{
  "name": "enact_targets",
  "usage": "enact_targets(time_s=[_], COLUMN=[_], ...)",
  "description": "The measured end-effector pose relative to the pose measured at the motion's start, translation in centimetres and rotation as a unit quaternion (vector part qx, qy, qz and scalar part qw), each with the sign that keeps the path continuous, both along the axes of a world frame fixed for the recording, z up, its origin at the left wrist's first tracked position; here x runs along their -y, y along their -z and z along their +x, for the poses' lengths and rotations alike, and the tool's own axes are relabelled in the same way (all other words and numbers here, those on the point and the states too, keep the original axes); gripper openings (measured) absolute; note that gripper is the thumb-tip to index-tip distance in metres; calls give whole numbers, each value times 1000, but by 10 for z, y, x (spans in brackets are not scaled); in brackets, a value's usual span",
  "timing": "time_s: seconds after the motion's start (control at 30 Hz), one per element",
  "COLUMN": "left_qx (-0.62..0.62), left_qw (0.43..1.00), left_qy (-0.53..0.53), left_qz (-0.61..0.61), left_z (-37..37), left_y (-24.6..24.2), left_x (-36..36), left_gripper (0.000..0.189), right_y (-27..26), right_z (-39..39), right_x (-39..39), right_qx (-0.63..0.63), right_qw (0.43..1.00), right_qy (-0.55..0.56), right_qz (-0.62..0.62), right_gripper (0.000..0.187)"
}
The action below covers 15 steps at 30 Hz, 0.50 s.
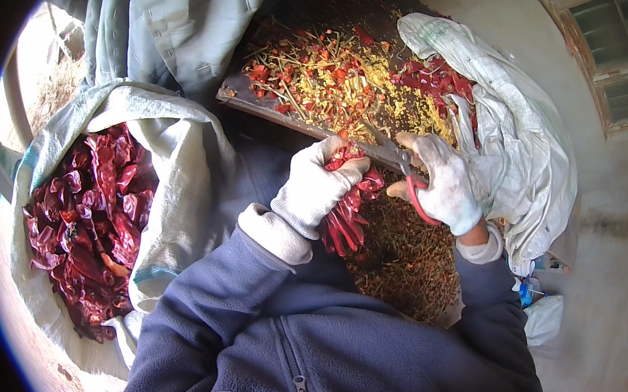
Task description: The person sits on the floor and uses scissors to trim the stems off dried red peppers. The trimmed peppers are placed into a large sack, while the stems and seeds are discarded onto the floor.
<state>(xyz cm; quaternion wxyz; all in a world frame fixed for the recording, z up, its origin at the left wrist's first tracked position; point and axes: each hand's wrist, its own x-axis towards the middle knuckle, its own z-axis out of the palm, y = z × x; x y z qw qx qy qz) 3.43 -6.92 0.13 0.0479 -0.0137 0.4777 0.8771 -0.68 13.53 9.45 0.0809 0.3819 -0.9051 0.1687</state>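
My left hand [321,180], in a white work glove, grips a bunch of dried red chili peppers [346,221] whose bodies hang below the fist. In my right hand [444,180], also gloved, is a pair of scissors [421,197] with red handles. The blades reach left to the top of the bunch, beside my left thumb and fingers, and look parted. Behind both hands lies a dark board [281,119] strewn with chili stems [293,95], red scraps and yellow seeds [379,79].
An open white woven sack [179,148] of dried red chilies [99,216] stands at my left. On the right, another woven sack [527,158] lies with chilies at its mouth. Below the board is a heap of cuttings [404,261]. A grey quilted cloth [181,24] hangs at the back.
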Motion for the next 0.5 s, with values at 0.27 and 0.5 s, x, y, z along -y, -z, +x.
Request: enact_targets(time_s=[0.27, 0.5], left_qx=[0, -19], left_qw=[999, 997], left_qy=[37, 33], left_qz=[-11, -62], left_z=[1, 0], left_y=[2, 1], left_x=[-3, -2], left_gripper=[27, 26], right_y=[-4, 1], right_z=[11, 8], right_x=[0, -4], right_qx=[-36, -53], right_qw=[995, 993], right_qy=[1, -17], right_qz=[92, 106], right_gripper=[72, 67])
